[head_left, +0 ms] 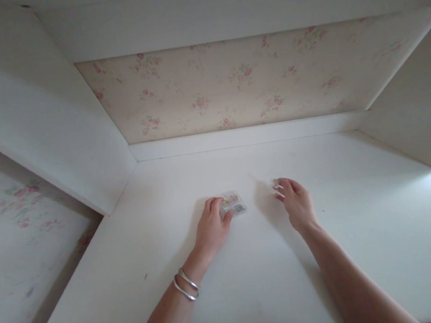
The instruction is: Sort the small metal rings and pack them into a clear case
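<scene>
A small clear plastic box (238, 207) with several little coloured things inside rests on the white desk top (249, 278). My left hand (212, 223) grips its left side, thumb at the near edge and fingers at the far edge. To the right of the box, my right hand (294, 199) is raised a little over the desk, its shadow falling to the left. Between its thumb and fingertips is a small clear piece (275, 182), too small and blurred to name. Two silver bangles (186, 284) circle my left wrist.
White side panels stand at the left (48, 114) and right (416, 100) of the desk. A low white ledge (247, 136) runs along the back, below flowered wallpaper (230, 86). A white board (237, 15) hangs above. The desk's left edge is rounded near me.
</scene>
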The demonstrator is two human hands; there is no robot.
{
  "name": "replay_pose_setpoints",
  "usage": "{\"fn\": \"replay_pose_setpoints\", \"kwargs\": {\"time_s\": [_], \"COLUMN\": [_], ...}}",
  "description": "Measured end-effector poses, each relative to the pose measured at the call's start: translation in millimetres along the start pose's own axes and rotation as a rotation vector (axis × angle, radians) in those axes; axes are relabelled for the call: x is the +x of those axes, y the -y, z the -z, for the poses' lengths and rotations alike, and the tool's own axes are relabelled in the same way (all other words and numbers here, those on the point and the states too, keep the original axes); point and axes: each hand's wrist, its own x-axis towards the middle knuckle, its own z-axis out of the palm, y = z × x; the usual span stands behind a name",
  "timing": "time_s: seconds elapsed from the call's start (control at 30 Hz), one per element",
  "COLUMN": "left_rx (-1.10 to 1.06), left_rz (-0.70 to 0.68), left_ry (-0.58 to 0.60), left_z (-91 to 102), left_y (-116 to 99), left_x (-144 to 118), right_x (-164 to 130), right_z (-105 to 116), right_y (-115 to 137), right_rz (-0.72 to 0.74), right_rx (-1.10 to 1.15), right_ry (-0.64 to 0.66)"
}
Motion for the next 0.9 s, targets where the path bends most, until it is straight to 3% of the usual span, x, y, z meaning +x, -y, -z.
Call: {"fn": "replay_pose_setpoints", "kwargs": {"time_s": [0.1, 0.2, 0.5, 0.67, 0.77, 0.9], "left_rx": [-0.002, -0.018, -0.078, -0.107, -0.130, -0.164], "left_rz": [0.003, 0.017, 0.012, -0.004, -0.037, -0.042], "left_ry": [0.005, 0.011, 0.094, 0.115, 0.114, 0.132], "left_z": [0.7, 0.3, -1.2, -1.5, -1.1, 1.1], "left_y": [0.2, 0.1, -5.6, -7.9, -8.0, -8.2], "left_x": [0.2, -0.1, -2.6, -3.7, -2.7, -0.6], "right_x": [4.3, 3.0, -15.2, -19.4, -24.1, -30.1], "right_z": [0.6, -1.5, -9.7, -11.0, -10.7, -8.5], "right_y": [0.2, 2.4, 6.6, 14.0, 22.0, 27.2], "right_rz": [-0.106, -0.141, -0.126, -0.255, -0.346, -0.365], "right_rx": [0.219, 0.288, 0.070, 0.208, 0.279, 0.279], "right_ry": [-0.070, -0.054, 0.197, 0.295, 0.437, 0.588]}}
